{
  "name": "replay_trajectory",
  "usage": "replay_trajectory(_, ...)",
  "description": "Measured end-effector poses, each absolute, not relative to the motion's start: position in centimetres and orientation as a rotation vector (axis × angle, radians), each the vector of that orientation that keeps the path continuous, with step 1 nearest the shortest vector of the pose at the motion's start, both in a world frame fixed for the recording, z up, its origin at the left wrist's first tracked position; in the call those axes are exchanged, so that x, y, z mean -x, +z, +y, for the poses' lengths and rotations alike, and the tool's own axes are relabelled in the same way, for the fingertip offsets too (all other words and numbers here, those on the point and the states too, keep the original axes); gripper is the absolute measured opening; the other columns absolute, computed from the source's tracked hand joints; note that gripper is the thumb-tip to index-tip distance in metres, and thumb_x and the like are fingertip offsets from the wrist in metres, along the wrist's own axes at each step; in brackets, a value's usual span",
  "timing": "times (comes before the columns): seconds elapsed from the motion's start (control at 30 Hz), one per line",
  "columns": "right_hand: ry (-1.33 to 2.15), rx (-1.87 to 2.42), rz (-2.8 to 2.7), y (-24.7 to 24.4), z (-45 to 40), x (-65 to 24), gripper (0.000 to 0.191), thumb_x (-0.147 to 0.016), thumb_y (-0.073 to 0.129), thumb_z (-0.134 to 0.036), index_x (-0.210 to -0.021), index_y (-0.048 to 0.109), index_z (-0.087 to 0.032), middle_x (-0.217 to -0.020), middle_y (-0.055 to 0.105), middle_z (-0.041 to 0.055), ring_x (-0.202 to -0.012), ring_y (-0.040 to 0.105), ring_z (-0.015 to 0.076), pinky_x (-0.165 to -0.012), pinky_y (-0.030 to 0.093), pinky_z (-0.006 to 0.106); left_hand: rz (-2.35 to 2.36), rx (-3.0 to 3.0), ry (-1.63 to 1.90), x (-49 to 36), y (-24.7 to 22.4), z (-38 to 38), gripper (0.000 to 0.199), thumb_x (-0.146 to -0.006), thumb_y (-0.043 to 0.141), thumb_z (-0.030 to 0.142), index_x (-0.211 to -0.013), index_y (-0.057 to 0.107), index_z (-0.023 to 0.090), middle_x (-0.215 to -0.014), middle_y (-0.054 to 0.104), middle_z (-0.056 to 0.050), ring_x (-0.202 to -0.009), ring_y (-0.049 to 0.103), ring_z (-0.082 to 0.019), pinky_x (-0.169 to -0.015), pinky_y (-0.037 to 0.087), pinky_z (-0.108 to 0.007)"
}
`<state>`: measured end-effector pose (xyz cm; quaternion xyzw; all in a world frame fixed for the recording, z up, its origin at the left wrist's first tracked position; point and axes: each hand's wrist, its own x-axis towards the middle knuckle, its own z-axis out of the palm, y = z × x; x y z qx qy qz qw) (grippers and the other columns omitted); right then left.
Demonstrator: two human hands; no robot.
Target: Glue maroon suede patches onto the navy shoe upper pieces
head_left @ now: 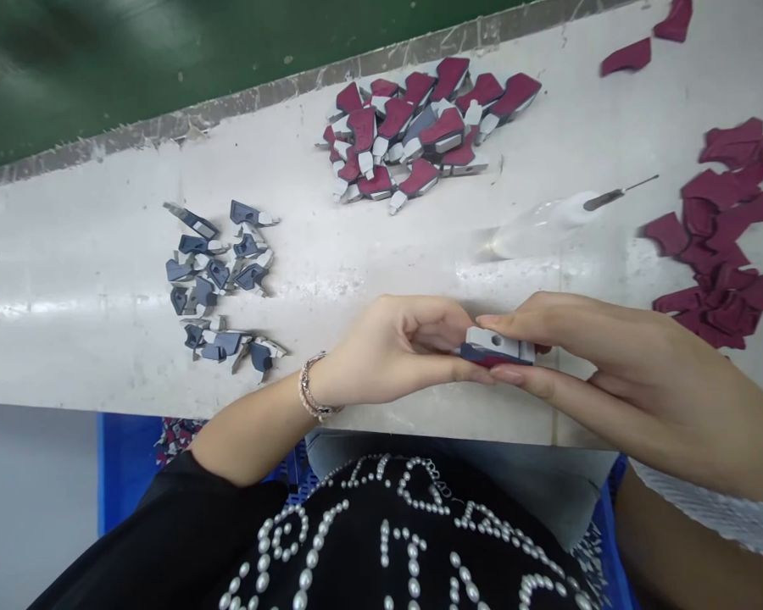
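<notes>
Between my two hands, above the front edge of the table, is a small grey and dark-blue plastic part with a red face (pixel 497 346). My left hand (pixel 407 347) pinches its left end with thumb and fingers. From the other side, my right hand (pixel 565 347) grips the part's right end, thumb below and fingers above. A round hole shows in the light grey side facing up. The red face is mostly turned down and partly hidden by my fingers.
A pile of red-faced parts (pixel 413 127) lies beyond my hands. Dark-blue and grey parts (pixel 219 280) are at left, loose red pieces (pixel 728 229) at right. A thin pointed tool (pixel 616 195) lies on the white table (pixel 102 339). Blue crates (pixel 124 474) stand below the edge.
</notes>
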<state>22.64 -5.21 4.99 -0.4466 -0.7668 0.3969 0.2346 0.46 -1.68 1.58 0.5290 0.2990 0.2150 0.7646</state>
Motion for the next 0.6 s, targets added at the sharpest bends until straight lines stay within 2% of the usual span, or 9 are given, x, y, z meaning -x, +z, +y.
replay_trajectory(0.13, 1.134, 1.223, -2.084, 4.7, -5.1, -22.7, 0.017, -0.102, 0.056, -0.039, -0.105, 0.069, -0.028, -0.085, 0.07, 0.0001, -0.075, 0.065, 0.0178, -0.063, 0.052, 0.03, 0.698, -1.319, 0.509, -0.5, 1.5, -1.7, 0.017, -0.084, 0.081, 0.025, -0.088, 0.067, 0.017, -0.086, 0.078, -0.003, -0.082, 0.078, -0.014, -0.077, 0.065, -0.023)
replay_trajectory(0.23, 1.254, 1.351, -1.999, 4.0, -5.1, -23.0, 0.019, -0.099, 0.062, -0.041, -0.112, 0.07, -0.029, -0.092, 0.072, 0.0001, -0.081, 0.066, 0.0182, -0.073, 0.053, 0.032, 0.774, -1.545, 0.472, -0.3, 1.1, -1.6, 0.019, -0.087, 0.077, 0.031, -0.098, 0.068, 0.018, -0.092, 0.078, -0.004, -0.085, 0.076, -0.015, -0.08, 0.063, -0.027)
replay_trajectory(0.33, 1.391, 1.501, -1.866, 3.4, -6.1, -23.1, 0.022, -0.097, 0.063, -0.044, -0.107, 0.066, -0.024, -0.097, 0.073, 0.0013, -0.086, 0.067, 0.0181, -0.078, 0.053, 0.033, 0.799, -1.686, 0.394, -0.1, 0.9, -2.0, 0.024, -0.091, 0.071, 0.035, -0.108, 0.068, 0.019, -0.099, 0.078, -0.005, -0.089, 0.075, -0.017, -0.084, 0.06, -0.031)
replay_trajectory(0.43, 1.272, 1.493, -2.006, 3.6, -7.5, -22.8, 0.019, -0.098, 0.062, -0.039, -0.106, 0.069, -0.022, -0.102, 0.075, 0.0035, -0.093, 0.07, 0.0204, -0.084, 0.056, 0.035, 0.804, -1.718, 0.354, -0.4, 0.8, -3.0, 0.015, -0.09, 0.069, 0.03, -0.1, 0.07, 0.018, -0.092, 0.077, -0.004, -0.084, 0.072, -0.017, -0.082, 0.056, -0.029)
replay_trajectory(0.47, 1.197, 1.485, -2.067, 3.9, -7.9, -22.7, 0.018, -0.098, 0.062, -0.037, -0.101, 0.07, -0.022, -0.096, 0.075, 0.0035, -0.088, 0.071, 0.0206, -0.079, 0.057, 0.035, 0.794, -1.702, 0.336, -0.7, 0.8, -3.3, 0.015, -0.088, 0.07, 0.031, -0.094, 0.07, 0.017, -0.087, 0.076, -0.003, -0.08, 0.071, -0.016, -0.079, 0.055, -0.027)
replay_trajectory(0.57, 0.924, 1.394, -2.258, 5.9, -8.2, -22.2, 0.019, -0.098, 0.063, -0.039, -0.1, 0.071, -0.022, -0.097, 0.074, 0.0036, -0.084, 0.07, 0.0181, -0.075, 0.059, 0.032, 0.793, -1.656, 0.258, -1.9, 1.2, -3.2, 0.032, -0.076, 0.08, 0.047, -0.081, 0.067, 0.018, -0.073, 0.07, 0.001, -0.07, 0.068, -0.016, -0.066, 0.054, -0.025)
replay_trajectory(0.6, 0.838, 1.349, -2.326, 6.8, -8.1, -22.1, 0.023, -0.099, 0.063, -0.042, -0.108, 0.07, -0.022, -0.107, 0.072, 0.0044, -0.09, 0.069, 0.0169, -0.079, 0.059, 0.033, 0.808, -1.7, 0.233, -2.1, 1.8, -2.9, 0.036, -0.074, 0.079, 0.054, -0.077, 0.067, 0.02, -0.067, 0.067, 0.002, -0.065, 0.067, -0.017, -0.06, 0.053, -0.025)
